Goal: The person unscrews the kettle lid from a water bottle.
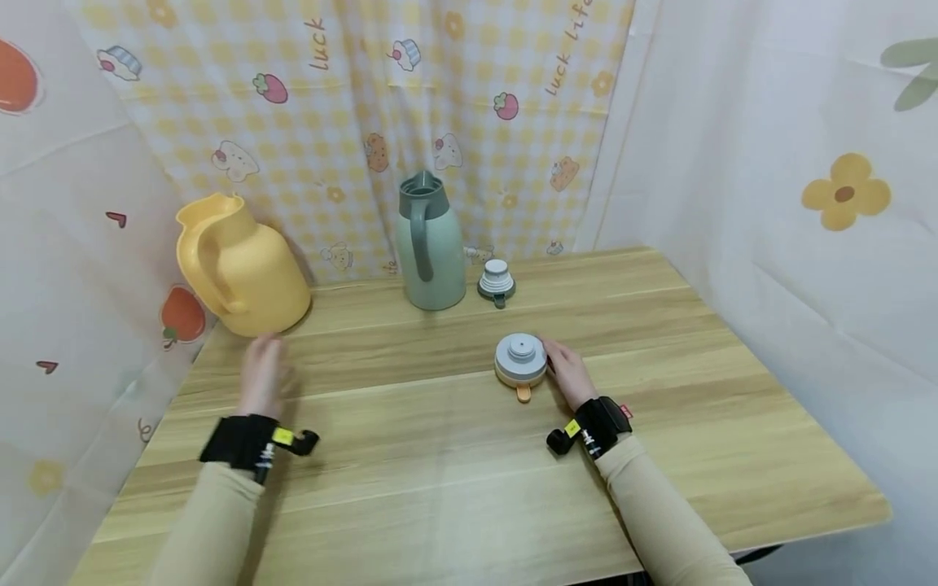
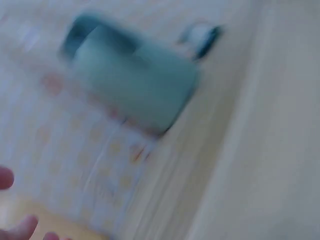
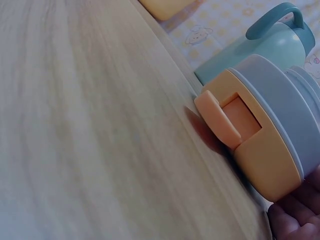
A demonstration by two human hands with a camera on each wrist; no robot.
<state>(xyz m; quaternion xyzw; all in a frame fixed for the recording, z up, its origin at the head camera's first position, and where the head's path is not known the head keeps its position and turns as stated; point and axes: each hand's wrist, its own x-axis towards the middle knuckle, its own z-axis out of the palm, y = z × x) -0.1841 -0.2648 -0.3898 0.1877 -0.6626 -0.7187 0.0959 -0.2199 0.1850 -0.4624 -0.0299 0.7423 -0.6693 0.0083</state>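
My right hand (image 1: 570, 373) grips the right side of a yellow jug lid (image 1: 521, 360), which lies grey stopper upward with its orange tab toward me. In the right wrist view, curled fingers (image 3: 295, 217) meet the lid's edge; part of the hand is out of frame. My left hand (image 1: 262, 376), blurred, is just in front of a yellow thermal jug (image 1: 271, 273) at the table's left. Its fingertips (image 2: 25, 227) show spread apart in the left wrist view, holding nothing. The yellow jug has no lid on its mouth.
A pale green thermal jug (image 1: 432, 252) without its lid stands at the back middle. Right of it lies a second lid (image 1: 497, 283), dark green with a white stopper. The wooden table (image 1: 410, 456) meets a patterned curtain (image 1: 352, 163) behind.
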